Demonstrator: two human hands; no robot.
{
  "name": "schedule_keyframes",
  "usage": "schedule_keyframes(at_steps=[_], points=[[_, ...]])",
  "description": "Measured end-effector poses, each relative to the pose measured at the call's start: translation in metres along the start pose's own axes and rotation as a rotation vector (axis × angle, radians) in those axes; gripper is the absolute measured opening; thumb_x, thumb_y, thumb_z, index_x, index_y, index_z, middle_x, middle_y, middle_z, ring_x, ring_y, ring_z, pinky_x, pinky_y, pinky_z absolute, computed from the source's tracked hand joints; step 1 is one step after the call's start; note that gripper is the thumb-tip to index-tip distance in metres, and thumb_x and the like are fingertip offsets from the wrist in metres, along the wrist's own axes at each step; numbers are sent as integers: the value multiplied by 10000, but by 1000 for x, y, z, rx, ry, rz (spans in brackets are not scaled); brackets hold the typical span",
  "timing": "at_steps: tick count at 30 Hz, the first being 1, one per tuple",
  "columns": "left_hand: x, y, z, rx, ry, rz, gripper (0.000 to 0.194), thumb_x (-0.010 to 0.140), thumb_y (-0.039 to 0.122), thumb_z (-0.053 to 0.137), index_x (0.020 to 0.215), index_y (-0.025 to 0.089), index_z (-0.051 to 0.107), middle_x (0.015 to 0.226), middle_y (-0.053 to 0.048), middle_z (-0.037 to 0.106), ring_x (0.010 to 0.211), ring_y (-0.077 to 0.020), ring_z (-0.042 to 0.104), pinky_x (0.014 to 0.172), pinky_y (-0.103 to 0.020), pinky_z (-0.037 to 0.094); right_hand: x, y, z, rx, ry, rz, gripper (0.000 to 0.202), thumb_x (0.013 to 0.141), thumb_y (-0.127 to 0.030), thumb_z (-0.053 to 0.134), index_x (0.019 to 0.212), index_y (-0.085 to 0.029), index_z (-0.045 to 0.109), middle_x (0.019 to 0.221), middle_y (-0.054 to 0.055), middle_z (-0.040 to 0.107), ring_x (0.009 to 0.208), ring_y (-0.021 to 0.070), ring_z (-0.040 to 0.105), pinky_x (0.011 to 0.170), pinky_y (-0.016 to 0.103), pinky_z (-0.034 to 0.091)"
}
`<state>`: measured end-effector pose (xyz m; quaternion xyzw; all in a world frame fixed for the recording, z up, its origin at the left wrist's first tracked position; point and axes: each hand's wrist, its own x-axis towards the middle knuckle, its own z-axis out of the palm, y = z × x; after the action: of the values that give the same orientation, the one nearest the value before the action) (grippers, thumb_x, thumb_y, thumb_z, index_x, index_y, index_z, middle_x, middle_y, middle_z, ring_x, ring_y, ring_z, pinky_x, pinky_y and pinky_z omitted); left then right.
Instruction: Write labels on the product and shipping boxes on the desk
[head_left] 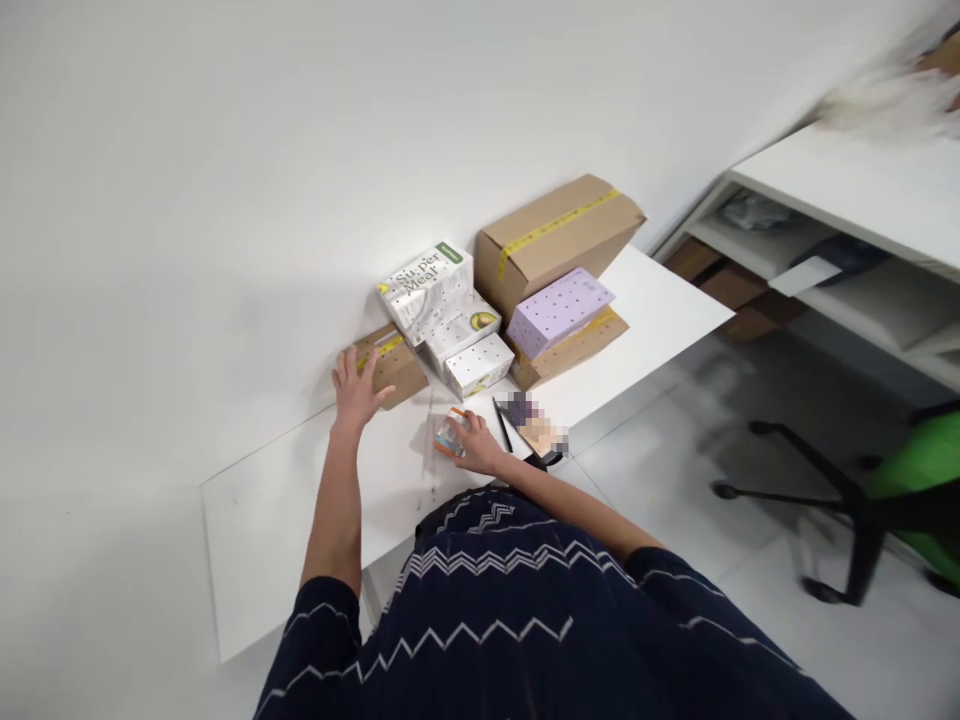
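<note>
My left hand [359, 390] is spread open over the near side of a small brown cardboard box [405, 378] with yellow tape; the fingers seem to touch it. My right hand [478, 446] is closed around a small orange, white and blue box [450, 432] on the white table [277, 530]. Its far side is covered by my fingers. Beside that hand lie a black pen [502, 425] and a blurred-out flat item [536, 425]. Behind them stand a white "Super Meal" box [427, 285], a white avocado box [469, 328] and a smaller white dotted box [480, 366].
A large taped cardboard box [559, 235] stands against the wall. In front, a lilac dotted box [562, 308] rests on a flatter brown box [574, 350]. To the right are a white shelf unit [862, 190] and a green-and-black wheeled chair [915, 480].
</note>
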<state>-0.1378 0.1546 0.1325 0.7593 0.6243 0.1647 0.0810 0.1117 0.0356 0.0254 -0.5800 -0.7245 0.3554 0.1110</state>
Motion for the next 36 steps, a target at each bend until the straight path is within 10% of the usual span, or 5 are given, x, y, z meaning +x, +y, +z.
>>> schedule_keyframes(at_steps=[5, 11, 18, 24, 36], points=[[-80, 40, 32, -397, 226, -201, 459, 926, 461, 531, 1277, 183, 627, 1347, -165, 573, 1342, -291, 472, 1146, -505, 354, -13, 14, -15, 708, 41, 174, 899, 694, -369, 736, 1504, -198, 387, 1380, 160, 525, 1190, 285, 543, 999, 438, 455], [-134, 75, 72, -1217, -103, -632, 641, 907, 643, 463, 1413, 252, 503, 1388, -150, 544, 1139, -262, 621, 914, -440, 548, -35, 10, -35, 1339, 94, 210, 793, 708, -419, 671, 1448, -261, 432, 1197, 82, 667, 1019, 219, 650, 902, 370, 512], [-114, 92, 71, -1108, -356, -324, 1072, 642, 434, 872, 1549, 341, 308, 1617, -122, 272, 1390, -367, 412, 1069, -495, 435, -40, 3, -42, 1432, 106, 210, 725, 707, -446, 702, 1376, -254, 500, 1097, 64, 719, 1005, 227, 668, 882, 361, 524], [-114, 92, 84, -1089, -369, -286, 967, 640, 389, 879, 1468, 307, 385, 1513, -126, 415, 1386, -334, 411, 1030, -463, 477, -44, 23, -29, 1213, 37, 242, 520, 901, -499, 560, 1368, -272, 536, 1153, 62, 715, 1038, 212, 670, 881, 363, 526], [-132, 73, 126, -1131, -160, -450, 909, 569, 380, 883, 1334, 293, 400, 1470, -135, 404, 1349, -307, 459, 1007, -444, 499, -17, 59, -9, -222, -76, 424, 366, 980, -171, 454, 1328, -97, 543, 1269, 273, 584, 1102, 324, 661, 906, 435, 492]])
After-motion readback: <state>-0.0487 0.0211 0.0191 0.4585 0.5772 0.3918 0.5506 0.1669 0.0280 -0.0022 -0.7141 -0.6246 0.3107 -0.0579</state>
